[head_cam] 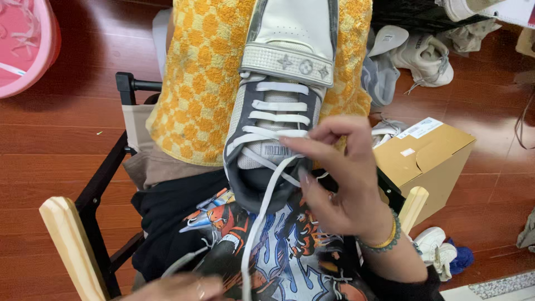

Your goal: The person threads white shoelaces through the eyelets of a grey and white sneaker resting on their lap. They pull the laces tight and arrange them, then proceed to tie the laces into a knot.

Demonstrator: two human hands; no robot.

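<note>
A grey and white sneaker with a strap across its tongue lies on a yellow checkered towel spread over my lap. My right hand pinches a white lace between thumb and forefinger at the lowest eyelets. One long end of that lace runs taut down over my printed black shirt to the bottom edge. My left hand shows only partly at the bottom edge, just left of the lace end; its grip is hidden.
I sit in a folding chair with wooden arms on a red-brown wood floor. A cardboard box stands at my right, with white sneakers behind it and another shoe below. A pink basin is at the top left.
</note>
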